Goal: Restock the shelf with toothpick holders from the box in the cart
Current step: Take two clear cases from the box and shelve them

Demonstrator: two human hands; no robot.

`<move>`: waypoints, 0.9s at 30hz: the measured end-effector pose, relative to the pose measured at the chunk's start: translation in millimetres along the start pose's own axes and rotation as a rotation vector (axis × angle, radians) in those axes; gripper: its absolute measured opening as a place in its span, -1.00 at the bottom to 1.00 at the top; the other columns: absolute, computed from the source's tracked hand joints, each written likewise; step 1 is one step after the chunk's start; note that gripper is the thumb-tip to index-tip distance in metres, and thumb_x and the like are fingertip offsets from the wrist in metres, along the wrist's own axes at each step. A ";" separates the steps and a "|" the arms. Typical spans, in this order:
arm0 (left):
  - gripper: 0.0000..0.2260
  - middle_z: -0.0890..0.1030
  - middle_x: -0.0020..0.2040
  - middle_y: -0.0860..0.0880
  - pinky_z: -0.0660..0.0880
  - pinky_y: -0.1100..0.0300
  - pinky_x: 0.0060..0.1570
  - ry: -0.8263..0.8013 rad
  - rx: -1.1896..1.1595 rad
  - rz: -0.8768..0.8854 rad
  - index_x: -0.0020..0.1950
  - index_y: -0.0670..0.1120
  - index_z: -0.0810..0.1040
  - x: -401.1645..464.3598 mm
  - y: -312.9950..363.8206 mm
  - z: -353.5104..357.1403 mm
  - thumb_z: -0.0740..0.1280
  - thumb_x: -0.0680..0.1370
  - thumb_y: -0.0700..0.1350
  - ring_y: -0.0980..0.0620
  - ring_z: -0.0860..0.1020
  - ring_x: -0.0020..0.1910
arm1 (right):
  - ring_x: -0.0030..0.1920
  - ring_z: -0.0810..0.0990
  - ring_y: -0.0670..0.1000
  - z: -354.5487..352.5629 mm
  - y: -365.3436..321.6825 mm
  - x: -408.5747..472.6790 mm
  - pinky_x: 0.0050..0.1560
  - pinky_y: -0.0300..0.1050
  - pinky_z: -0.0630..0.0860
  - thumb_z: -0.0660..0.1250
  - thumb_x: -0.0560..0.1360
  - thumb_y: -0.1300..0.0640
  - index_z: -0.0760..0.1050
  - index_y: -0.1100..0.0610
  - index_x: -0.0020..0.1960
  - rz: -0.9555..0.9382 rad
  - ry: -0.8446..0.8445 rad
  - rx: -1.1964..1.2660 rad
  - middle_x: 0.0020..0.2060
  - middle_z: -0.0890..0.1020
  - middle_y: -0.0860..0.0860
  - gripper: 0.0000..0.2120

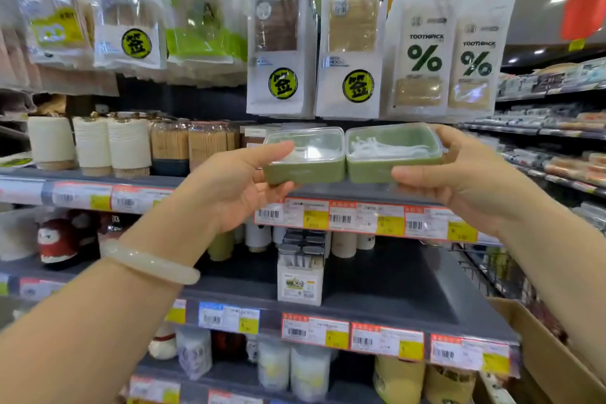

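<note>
Two green toothpick holders with clear lids are held side by side in front of the upper shelf (354, 190). My left hand (239, 180) grips the left holder (305, 157) by its left end, thumb on the lid. The right holder (393, 154) shows white picks under its lid, and my right hand (459, 177) grips it by its right end. Both holders hover just above the shelf's front edge and touch each other. The cardboard box (537, 348) shows at the lower right; its contents are out of view.
Hanging toothpick packs (351, 43) dangle from hooks just above the holders. Jars of toothpicks (170, 144) and white cups (91, 141) fill the shelf's left part. A small boxed product (300, 275) stands on the middle shelf. The wire cart (485, 269) is at right.
</note>
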State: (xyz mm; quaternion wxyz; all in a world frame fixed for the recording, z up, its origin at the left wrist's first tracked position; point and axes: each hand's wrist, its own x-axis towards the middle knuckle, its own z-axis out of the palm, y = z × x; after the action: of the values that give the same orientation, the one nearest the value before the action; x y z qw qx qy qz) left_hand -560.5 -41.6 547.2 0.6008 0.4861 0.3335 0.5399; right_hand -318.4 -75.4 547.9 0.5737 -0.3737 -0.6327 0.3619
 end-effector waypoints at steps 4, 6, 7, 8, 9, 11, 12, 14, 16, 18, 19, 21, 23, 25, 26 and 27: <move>-0.53 0.66 -0.06 -0.20 0.54 0.31 -0.45 -0.004 0.022 0.000 0.11 -0.21 0.52 -3.5 -3.4 -5.7 0.46 0.23 -0.13 -0.08 0.67 -0.23 | -0.04 0.68 0.00 0.9 5.0 -4.3 -0.17 -0.25 0.59 0.61 -0.08 0.10 0.51 0.07 0.10 -0.040 0.019 -0.074 -0.05 0.68 0.01 -0.25; -0.54 0.65 -0.03 -0.21 0.52 0.32 -0.45 0.013 0.036 0.005 0.14 -0.20 0.51 -3.4 -2.9 -6.7 0.46 0.27 -0.13 -0.09 0.68 -0.23 | -0.02 0.67 -0.04 1.4 6.6 -2.0 -0.11 -0.25 0.59 0.67 -0.23 -0.10 0.55 0.04 0.07 -0.068 0.045 -0.136 -0.06 0.70 -0.03 -0.12; -0.58 0.64 -0.03 -0.21 0.52 0.32 -0.45 0.022 0.044 0.011 0.14 -0.19 0.51 -3.0 -2.2 -6.4 0.46 0.32 -0.13 -0.08 0.68 -0.24 | 0.00 0.67 -0.05 2.2 7.2 -0.7 -0.08 -0.24 0.59 0.65 -0.27 -0.17 0.57 0.04 0.06 -0.080 0.057 -0.164 -0.04 0.70 -0.04 -0.09; -0.64 0.64 -0.04 -0.20 0.52 0.32 -0.45 0.029 0.055 0.019 0.13 -0.18 0.51 -1.9 -1.0 -5.8 0.45 0.38 -0.14 -0.08 0.68 -0.26 | 0.02 0.66 -0.05 2.3 7.6 1.2 -0.06 -0.23 0.59 0.64 -0.27 -0.20 0.57 0.04 0.06 -0.092 0.063 -0.183 -0.02 0.70 -0.04 -0.08; -0.70 0.64 -0.05 -0.19 0.52 0.32 -0.45 0.032 0.066 0.026 0.12 -0.17 0.51 -0.9 0.4 -4.6 0.42 0.43 -0.15 -0.07 0.68 -0.28 | 0.02 0.66 -0.05 2.3 7.8 2.7 -0.07 -0.24 0.58 0.64 -0.26 -0.21 0.58 0.05 0.06 -0.099 0.067 -0.196 -0.01 0.69 -0.03 -0.09; -0.77 0.63 -0.05 -0.17 0.53 0.31 -0.44 0.032 0.088 0.035 0.11 -0.16 0.52 3.0 3.3 -1.4 0.39 0.48 -0.16 -0.07 0.67 -0.29 | 0.01 0.66 -0.06 1.0 9.3 7.0 -0.09 -0.29 0.57 0.64 -0.21 -0.18 0.57 0.06 0.07 -0.094 0.079 -0.206 0.00 0.69 -0.02 -0.12; -0.80 0.63 -0.04 -0.16 0.54 0.31 -0.43 0.035 0.096 0.038 0.10 -0.16 0.52 6.2 4.7 0.1 0.38 0.49 -0.17 -0.08 0.67 -0.27 | 0.02 0.66 -0.05 -0.3 10.1 9.8 -0.09 -0.30 0.56 0.63 -0.19 -0.16 0.56 0.07 0.08 -0.085 0.086 -0.215 0.01 0.69 -0.02 -0.13; -0.84 0.62 0.00 -0.15 0.57 0.29 -0.39 0.046 0.114 0.032 0.05 -0.15 0.52 13.6 6.1 4.5 0.38 0.50 -0.17 -0.09 0.67 -0.19 | 0.03 0.66 -0.06 -3.5 11.9 15.5 -0.05 -0.28 0.57 0.63 -0.18 -0.17 0.55 0.07 0.11 -0.070 0.105 -0.248 0.02 0.68 -0.02 -0.11; -0.90 0.61 -0.04 -0.14 0.56 0.31 -0.39 0.042 0.163 0.012 -0.01 -0.14 0.51 20.9 6.2 9.8 0.37 0.52 -0.16 -0.06 0.64 -0.17 | 0.04 0.66 -0.06 -8.1 12.6 20.6 0.01 -0.21 0.58 0.63 -0.13 -0.14 0.54 0.08 0.13 -0.044 0.120 -0.280 0.02 0.68 -0.03 -0.14; -0.93 0.61 -0.14 -0.10 0.48 0.34 -0.49 0.039 0.211 -0.002 -0.08 -0.12 0.50 29.2 7.1 13.6 0.35 0.52 -0.14 0.01 0.59 -0.27 | 0.03 0.65 -0.06 -12.0 11.0 24.0 0.07 -0.14 0.58 0.57 -0.03 -0.05 0.52 0.07 0.15 -0.015 0.116 -0.331 0.01 0.66 -0.05 -0.23; -0.92 0.60 -0.17 -0.08 0.45 0.35 -0.53 0.044 0.221 -0.005 -0.09 -0.12 0.51 33.1 8.2 14.6 0.35 0.52 -0.13 0.04 0.57 -0.31 | 0.03 0.65 -0.06 -13.2 10.5 25.6 0.09 -0.11 0.58 0.55 -0.01 -0.05 0.51 0.06 0.16 0.001 0.114 -0.371 0.00 0.66 -0.06 -0.25; -0.90 0.59 -0.22 -0.05 0.42 0.39 -0.43 0.054 0.293 -0.001 -0.08 -0.10 0.52 41.7 11.3 14.9 0.37 0.52 -0.08 0.08 0.54 -0.37 | 0.03 0.64 -0.02 -16.2 9.8 30.6 0.12 -0.03 0.57 0.55 -0.04 -0.11 0.52 0.05 0.18 0.042 0.114 -0.441 0.00 0.66 -0.05 -0.21; -0.86 0.57 -0.29 -0.04 0.33 0.33 -0.39 0.068 0.454 0.025 -0.08 -0.08 0.53 49.7 14.0 14.2 0.37 0.51 -0.02 0.10 0.48 -0.43 | 0.04 0.64 -0.01 -18.3 9.6 35.2 0.16 0.01 0.55 0.56 -0.08 -0.15 0.53 0.06 0.18 0.078 0.098 -0.468 0.00 0.67 -0.03 -0.15; -0.81 0.57 -0.33 -0.04 0.25 0.28 -0.42 0.098 0.632 0.057 -0.07 -0.09 0.54 57.1 16.0 13.1 0.37 0.50 0.03 0.10 0.43 -0.46 | 0.03 0.64 0.00 -21.1 11.8 39.9 0.17 0.02 0.54 0.57 -0.10 -0.14 0.54 0.07 0.16 0.107 0.095 -0.479 -0.02 0.68 -0.01 -0.16; -0.78 0.58 -0.32 -0.05 0.24 0.27 -0.42 0.109 0.709 0.065 -0.07 -0.11 0.55 59.8 16.4 12.6 0.38 0.49 0.05 0.09 0.42 -0.46 | 0.03 0.64 0.00 -22.4 13.6 41.6 0.17 0.01 0.54 0.58 -0.06 -0.10 0.54 0.07 0.15 0.116 0.090 -0.489 -0.02 0.68 -0.02 -0.20; -0.75 0.58 -0.30 -0.06 0.23 0.25 -0.41 0.115 0.767 0.067 -0.06 -0.13 0.56 61.4 16.7 12.0 0.39 0.49 0.06 0.08 0.42 -0.45 | 0.02 0.63 -0.01 -23.8 15.1 42.9 0.16 0.01 0.54 0.60 0.01 -0.04 0.54 0.06 0.15 0.124 0.087 -0.504 -0.03 0.67 -0.02 -0.27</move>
State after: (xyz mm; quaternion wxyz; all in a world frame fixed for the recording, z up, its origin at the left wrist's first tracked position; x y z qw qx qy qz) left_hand -542.9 14.5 574.3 0.3377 0.6550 0.5284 0.4217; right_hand -296.5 -29.7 556.0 0.4658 -0.5581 -0.6535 0.2109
